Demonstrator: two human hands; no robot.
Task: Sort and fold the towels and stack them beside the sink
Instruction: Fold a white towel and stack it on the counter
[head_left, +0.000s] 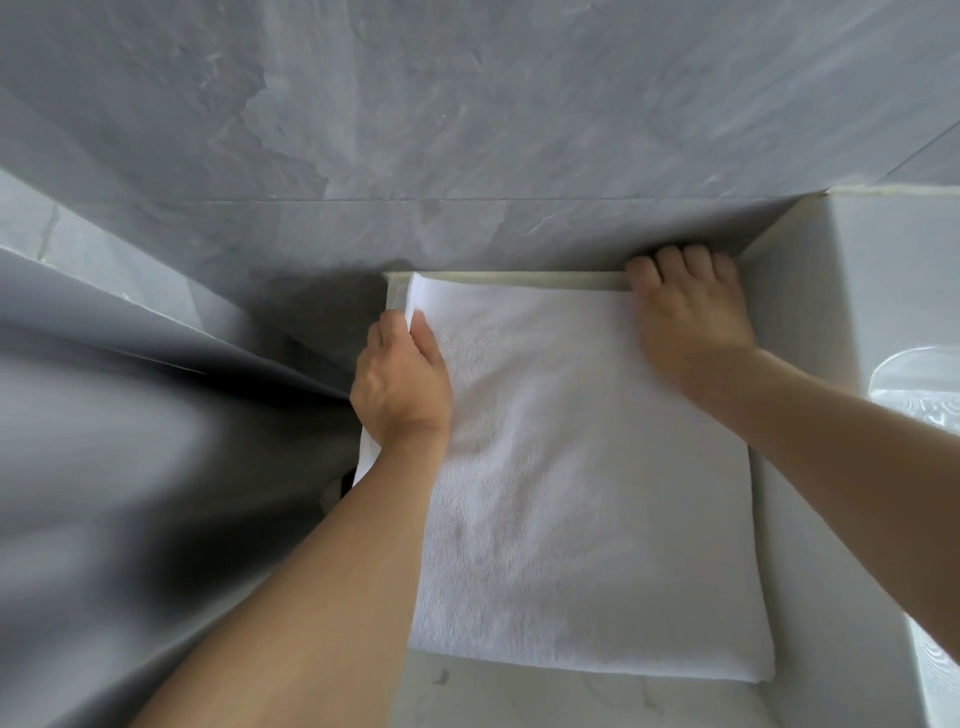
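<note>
- Grey marbled wall tiles (415, 130) fill the 12 o'clock half of view; more grey panelling runs blurred down the 9 o'clock side.
- White surface (519, 696) sits low centre, pale marbling showing at 6 o'clock.
- White towel (571, 493) lies flat on the surface, folded, layered edges visible at its 5 o'clock corner.
- Towel's far edge runs just beside the cream ledge strip (519, 279) under the wall.
- Towel's 9 o'clock edge hangs slightly past the surface edge.
- My left hand (402, 379) is at the towel's 10 o'clock corner, thumb on top, fingers curled under, pinching the edge.
- My right hand (691, 306) is at the towel's 1 o'clock corner, palm down, fingers bent over the far edge against the wall; can't tell whether they grip the cloth or just press it.
- White raised block (810, 415) touches the towel's 3 o'clock side.
- Clear, glassy object (919, 389) at 3 o'clock frame edge, partly cut off.
- Both forearms bare, coming in from 6 and 4 o'clock.
</note>
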